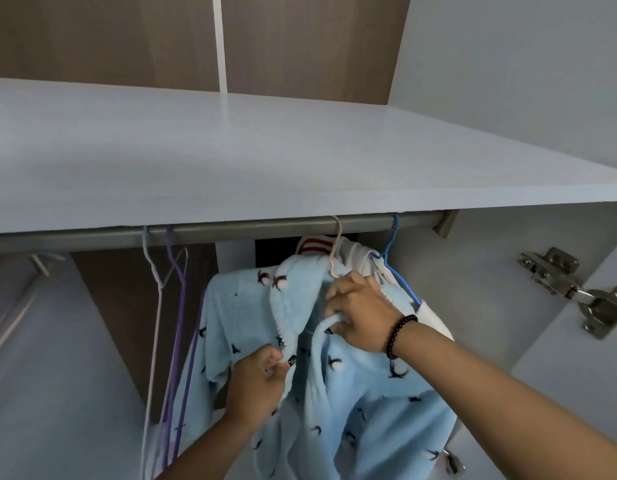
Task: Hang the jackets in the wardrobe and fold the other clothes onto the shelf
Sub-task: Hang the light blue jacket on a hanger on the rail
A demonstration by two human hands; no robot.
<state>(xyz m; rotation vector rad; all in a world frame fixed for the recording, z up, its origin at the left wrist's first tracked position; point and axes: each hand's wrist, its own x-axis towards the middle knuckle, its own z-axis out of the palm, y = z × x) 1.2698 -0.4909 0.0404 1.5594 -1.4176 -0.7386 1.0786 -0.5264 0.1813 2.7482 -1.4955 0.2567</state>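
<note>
A light blue fleece jacket [355, 393] with small dark bird prints hangs from a beige hanger [336, 251] hooked on the wardrobe rail [265, 228]. My right hand [359, 311], with a black bead bracelet on the wrist, grips the jacket's collar just below the hanger's neck. Lower left, my left hand [257, 375] pinches the jacket's front edge near a dark button. Behind it a white garment [364, 259] with red stripes hangs on a blue hanger [392, 258].
A wide pale shelf [231, 161] sits right above the rail. Bare white [154, 289] and purple hangers [177, 306] hang at the left. The open door's metal hinge [574, 289] juts in at the right. Brown panels back the wardrobe.
</note>
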